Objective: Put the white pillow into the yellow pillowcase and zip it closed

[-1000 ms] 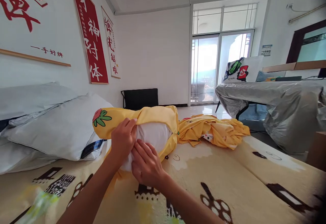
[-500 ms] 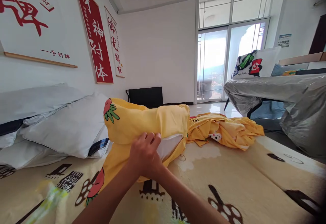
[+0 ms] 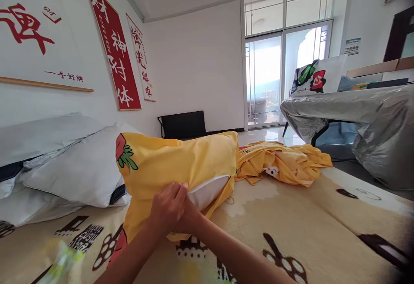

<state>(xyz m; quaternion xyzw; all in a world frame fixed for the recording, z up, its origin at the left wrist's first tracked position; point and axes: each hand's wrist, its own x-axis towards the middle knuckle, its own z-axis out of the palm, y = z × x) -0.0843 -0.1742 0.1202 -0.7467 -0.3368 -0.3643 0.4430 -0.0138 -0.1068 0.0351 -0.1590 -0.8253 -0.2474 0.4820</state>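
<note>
A yellow pillowcase [image 3: 168, 157] with carrot prints at its left corners lies in front of me, partly drawn over a white pillow [image 3: 210, 191]. White filling cloth shows through the case's gaping right side. My left hand [image 3: 168, 204] is closed on the edge of this opening, fingers bent over the fabric. Just beneath and to the right, my right hand [image 3: 190, 217] meets the left at the opening; its fingers are hidden by the cloth and the other hand.
White pillows [image 3: 74, 167] are piled at the left. Crumpled yellow fabric [image 3: 284, 163] lies to the right on the patterned beige blanket [image 3: 258, 215]. A plastic-covered table [image 3: 343, 103] bearing a printed bag [image 3: 323, 75] stands beyond, near a glass door [image 3: 263, 81].
Both hands have shifted a little left and down. The upper side of the pillowcase now spreads wider and flatter to the left, and my view has turned slightly.
</note>
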